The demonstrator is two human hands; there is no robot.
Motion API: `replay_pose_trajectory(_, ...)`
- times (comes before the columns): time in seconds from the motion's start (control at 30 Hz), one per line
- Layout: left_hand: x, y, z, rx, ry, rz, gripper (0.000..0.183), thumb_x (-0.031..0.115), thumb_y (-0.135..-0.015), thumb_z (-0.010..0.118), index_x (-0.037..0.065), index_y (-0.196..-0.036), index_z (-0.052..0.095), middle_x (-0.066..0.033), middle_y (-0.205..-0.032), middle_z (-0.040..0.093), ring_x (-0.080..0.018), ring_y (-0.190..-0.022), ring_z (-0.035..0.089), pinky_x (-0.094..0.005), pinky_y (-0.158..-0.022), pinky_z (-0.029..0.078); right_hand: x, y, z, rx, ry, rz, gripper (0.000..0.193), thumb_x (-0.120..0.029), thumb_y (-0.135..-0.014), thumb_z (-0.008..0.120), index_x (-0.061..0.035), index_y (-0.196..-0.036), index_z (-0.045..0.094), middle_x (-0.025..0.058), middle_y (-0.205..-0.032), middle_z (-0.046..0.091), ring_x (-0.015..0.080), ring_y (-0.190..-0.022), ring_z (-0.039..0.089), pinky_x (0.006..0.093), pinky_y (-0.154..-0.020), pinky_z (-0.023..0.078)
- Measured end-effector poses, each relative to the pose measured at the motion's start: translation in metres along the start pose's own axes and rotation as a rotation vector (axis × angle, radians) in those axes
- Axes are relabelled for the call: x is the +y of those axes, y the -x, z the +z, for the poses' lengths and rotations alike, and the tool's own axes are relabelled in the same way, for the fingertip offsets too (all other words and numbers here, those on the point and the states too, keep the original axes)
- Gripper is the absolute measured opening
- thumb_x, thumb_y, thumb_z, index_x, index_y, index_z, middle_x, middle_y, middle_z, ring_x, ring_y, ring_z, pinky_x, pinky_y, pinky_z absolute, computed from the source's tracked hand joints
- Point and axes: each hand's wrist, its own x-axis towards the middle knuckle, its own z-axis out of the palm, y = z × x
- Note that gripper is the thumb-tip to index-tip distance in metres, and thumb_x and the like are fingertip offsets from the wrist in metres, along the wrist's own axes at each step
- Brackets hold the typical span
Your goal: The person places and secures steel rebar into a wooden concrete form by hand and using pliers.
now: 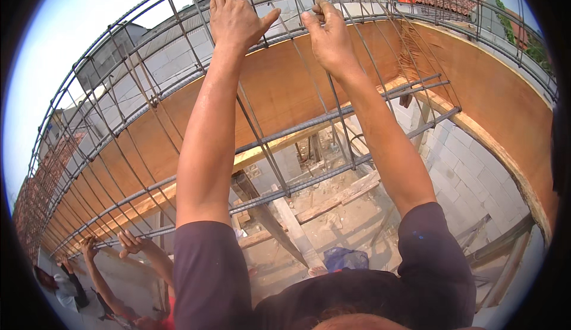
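A long rebar cage [295,129] of ribbed bars and thin stirrups stretches across in front of me. My left hand [234,24] is at its upper far side, fingers bent over the top bars and thumb sticking out to the right. To the right of it, my right hand [330,38] is raised beside a stirrup, with the fingers curled in and the thumb close to them. Whatever it pinches is too small or hidden to make out. Both forearms reach up over the cage's lower bars.
Brown plywood formwork [285,86] runs behind the cage and turns a corner at right. Below lie a wooden prop [262,211], planks, a blue plastic bag [346,257] and a grey block wall [470,157]. At lower left, other people's hands [132,244] reach up to the cage.
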Motion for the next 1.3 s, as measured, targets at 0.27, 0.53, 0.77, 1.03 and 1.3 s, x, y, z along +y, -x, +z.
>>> replay_pose_trajectory(0.27, -0.006, -0.005, -0.006, -0.105, -0.020, -0.022, 0.097, 0.079, -0.076, 0.062, -0.011, -0.113, 0.065, -0.0243, -0.111, 0.066, -0.0381, -0.114, 0.059, -0.0466, -0.101, 0.046, 0.072, 0.292, -0.095, 0.701, -0.136, 0.353, 0.053, -0.039, -0.106, 0.042, 0.0022, -0.141, 0.043, 0.0156, -0.131, 0.053, 0.0255, -0.125, 0.050, 0.0403, -0.104, 0.041)
replay_pose_trajectory(0.53, -0.006, -0.018, -0.019, -0.351, 0.018, -0.155, 0.098, 0.081, -0.076, 0.060, -0.007, -0.118, 0.065, -0.0215, -0.116, 0.067, -0.0358, -0.116, 0.060, -0.0461, -0.101, 0.047, 0.091, 0.244, -0.062, 0.696, -1.138, 0.794, 0.076, -0.064, -0.098, 0.046, -0.0002, -0.138, 0.045, 0.0159, -0.125, 0.057, 0.0268, -0.121, 0.053, 0.0429, -0.101, 0.045)
replay_pose_trajectory(0.77, 0.004, -0.015, -0.016, -0.326, -0.026, -0.123, 0.102, 0.083, -0.075, 0.060, -0.010, -0.118, 0.065, -0.0254, -0.113, 0.067, -0.0386, -0.114, 0.060, -0.0467, -0.099, 0.047, 0.079, 0.208, -0.048, 0.887, -1.133, 0.896, 0.035, -0.044, -0.105, 0.048, -0.0101, -0.103, 0.056, -0.0034, -0.067, 0.039, 0.0060, -0.048, 0.030, 0.0213, -0.039, 0.024)
replay_pose_trajectory(1.03, -0.002, -0.013, -0.014, -0.310, 0.021, -0.089, 0.098, 0.083, -0.080, 0.054, -0.008, -0.114, 0.063, -0.0255, -0.113, 0.066, -0.0380, -0.113, 0.060, -0.0489, -0.098, 0.048, 0.090, 0.226, -0.065, 0.670, -1.190, 0.791, 0.044, -0.051, -0.103, 0.048, -0.0084, -0.112, 0.054, 0.0014, -0.075, 0.048, 0.0124, -0.061, 0.047, 0.0280, -0.052, 0.040)
replay_pose_trajectory(1.3, -0.018, 0.000, -0.002, -0.123, -0.033, -0.033, 0.087, 0.079, -0.085, 0.052, -0.002, -0.114, 0.065, -0.0187, -0.107, 0.068, -0.0336, -0.110, 0.062, -0.0470, -0.098, 0.046, 0.066, 0.242, -0.136, -0.084, -0.095, 0.750, 0.040, -0.035, -0.097, 0.067, 0.0012, -0.080, 0.070, 0.0016, -0.060, 0.061, 0.0100, -0.052, 0.055, 0.0233, -0.052, 0.042)
